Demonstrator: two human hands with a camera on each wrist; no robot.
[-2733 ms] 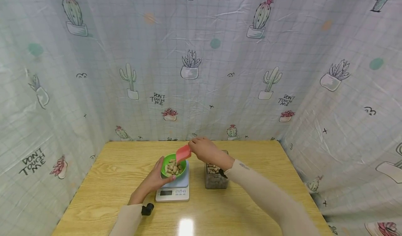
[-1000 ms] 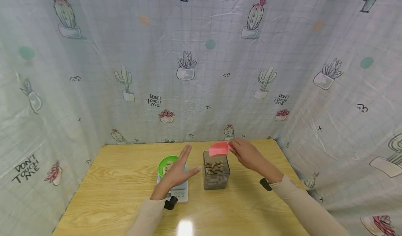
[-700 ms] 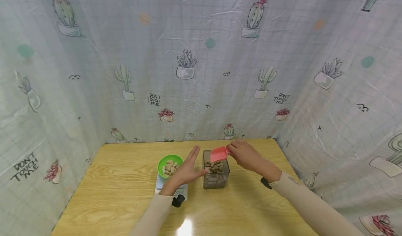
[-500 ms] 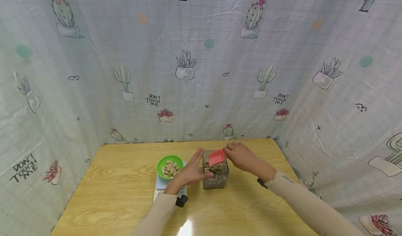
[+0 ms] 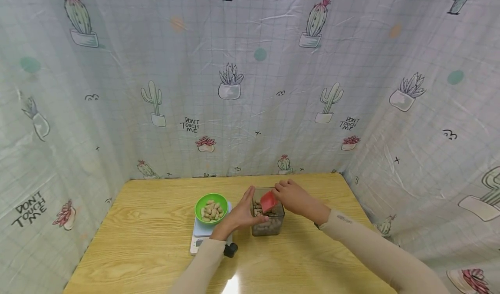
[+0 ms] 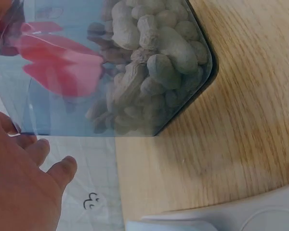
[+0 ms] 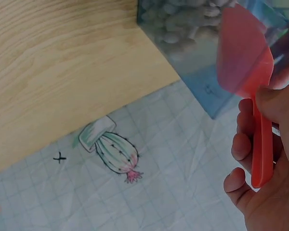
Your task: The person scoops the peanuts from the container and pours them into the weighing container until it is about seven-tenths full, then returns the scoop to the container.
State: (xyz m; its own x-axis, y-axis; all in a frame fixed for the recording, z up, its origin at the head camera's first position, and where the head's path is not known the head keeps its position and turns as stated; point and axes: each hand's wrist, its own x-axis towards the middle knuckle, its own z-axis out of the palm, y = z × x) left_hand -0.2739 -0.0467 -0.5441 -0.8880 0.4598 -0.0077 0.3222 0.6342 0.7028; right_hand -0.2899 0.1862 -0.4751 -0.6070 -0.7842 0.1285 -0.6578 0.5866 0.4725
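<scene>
A clear, dark-tinted plastic container [image 5: 268, 229] of unshelled peanuts [image 6: 159, 53] stands on the table. My left hand [image 5: 243, 212] holds it by its left side near the rim, with the thumb across the front. A red scoop [image 5: 268, 201] is tilted down inside the container, its mouth at the peanuts. My right hand [image 5: 294, 198] grips the scoop's handle, which lies across the fingers under the thumb in the right wrist view. Left of the container, a green bowl [image 5: 197, 208] with peanuts sits on a white kitchen scale [image 5: 195, 243], partly hidden by the left forearm.
Everything stands on a wooden table [image 5: 156, 233]. Behind and beside it hangs a cactus-print curtain [image 5: 258, 111]. The container is a short gap to the right of the scale.
My left hand has left the green bowl and moved right to the container. The scoop has gone from above the bowl to the container and down into it, turning steeper.
</scene>
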